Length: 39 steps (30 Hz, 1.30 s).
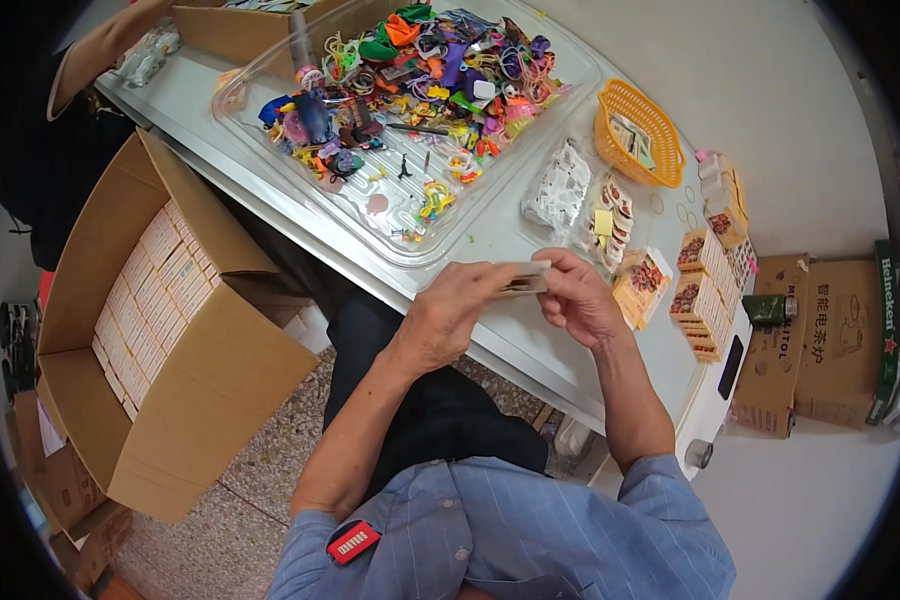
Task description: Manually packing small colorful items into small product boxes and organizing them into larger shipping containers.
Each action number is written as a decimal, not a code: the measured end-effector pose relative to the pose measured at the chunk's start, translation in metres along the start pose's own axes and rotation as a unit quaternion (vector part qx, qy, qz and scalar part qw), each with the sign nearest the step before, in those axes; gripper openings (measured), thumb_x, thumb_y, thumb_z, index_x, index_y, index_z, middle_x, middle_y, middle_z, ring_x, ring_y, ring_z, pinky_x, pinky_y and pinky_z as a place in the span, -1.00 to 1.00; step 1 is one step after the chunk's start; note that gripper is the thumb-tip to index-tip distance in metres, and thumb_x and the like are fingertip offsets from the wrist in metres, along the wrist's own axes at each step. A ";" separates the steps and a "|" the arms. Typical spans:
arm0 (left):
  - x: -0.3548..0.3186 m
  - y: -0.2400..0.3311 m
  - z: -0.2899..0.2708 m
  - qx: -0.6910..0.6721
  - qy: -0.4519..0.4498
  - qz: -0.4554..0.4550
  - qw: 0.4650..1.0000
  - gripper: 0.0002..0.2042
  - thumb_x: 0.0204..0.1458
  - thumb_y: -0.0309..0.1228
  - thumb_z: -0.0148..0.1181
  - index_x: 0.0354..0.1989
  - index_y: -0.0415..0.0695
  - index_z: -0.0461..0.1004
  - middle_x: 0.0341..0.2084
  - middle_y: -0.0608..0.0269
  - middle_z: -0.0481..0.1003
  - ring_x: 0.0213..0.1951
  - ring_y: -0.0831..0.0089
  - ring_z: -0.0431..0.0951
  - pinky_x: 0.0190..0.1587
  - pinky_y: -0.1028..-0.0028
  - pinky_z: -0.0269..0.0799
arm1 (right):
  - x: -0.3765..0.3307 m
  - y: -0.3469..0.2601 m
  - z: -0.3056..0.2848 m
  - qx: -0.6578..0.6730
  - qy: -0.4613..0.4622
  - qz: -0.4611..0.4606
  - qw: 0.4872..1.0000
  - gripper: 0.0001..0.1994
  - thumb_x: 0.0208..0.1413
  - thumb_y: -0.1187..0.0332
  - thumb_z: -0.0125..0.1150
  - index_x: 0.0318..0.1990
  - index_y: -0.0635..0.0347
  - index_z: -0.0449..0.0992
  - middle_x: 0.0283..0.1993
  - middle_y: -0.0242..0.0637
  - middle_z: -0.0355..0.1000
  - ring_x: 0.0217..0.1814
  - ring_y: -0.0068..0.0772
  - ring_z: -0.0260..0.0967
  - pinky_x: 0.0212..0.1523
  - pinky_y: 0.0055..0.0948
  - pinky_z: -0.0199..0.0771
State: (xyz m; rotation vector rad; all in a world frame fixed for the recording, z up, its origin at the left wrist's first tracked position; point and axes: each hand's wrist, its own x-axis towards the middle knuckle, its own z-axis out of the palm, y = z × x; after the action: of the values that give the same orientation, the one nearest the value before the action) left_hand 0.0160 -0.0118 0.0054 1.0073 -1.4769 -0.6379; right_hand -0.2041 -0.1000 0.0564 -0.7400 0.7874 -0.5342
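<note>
My left hand (448, 312) and my right hand (582, 298) meet above the near edge of the table. Between them is a small, flat, pale packet (526, 279), seen almost edge-on; whether it is a box or a stack of cards I cannot tell. The left fingers grip one end, and the right thumb and fingers pinch the other. Just beyond the right hand lie an orange-and-white small carton (640, 284) and a row of printed cards (612, 222). A clear bag of white pieces (558, 190) is beside them.
A clear plastic tray (270, 170) of colourful trinkets fills the table's far side. A yellow basket (660, 170) and stacked small cartons (702, 290) stand to the right. At left, an open cardboard box (185, 400) holds packed cartons. Another person's arm (110, 45) shows at upper left.
</note>
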 end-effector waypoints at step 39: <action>0.019 -0.013 -0.013 -0.187 -0.145 -0.193 0.952 -0.82 0.16 -0.59 0.24 -0.08 -0.18 0.59 -0.06 0.20 0.58 -0.05 0.49 0.56 -0.12 0.53 0.51 | -0.017 0.061 0.012 -0.420 0.108 -0.397 0.809 -0.71 0.06 0.59 0.36 -0.03 0.25 0.63 -0.07 -0.17 0.53 -0.06 -0.38 0.46 -0.03 -0.44 0.46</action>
State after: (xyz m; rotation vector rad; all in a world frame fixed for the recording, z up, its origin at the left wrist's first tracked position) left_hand 0.0327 -0.0325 0.0063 0.9333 -1.3408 -1.3444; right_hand -0.1953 -0.0455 0.0233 -1.9078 0.9096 -1.0519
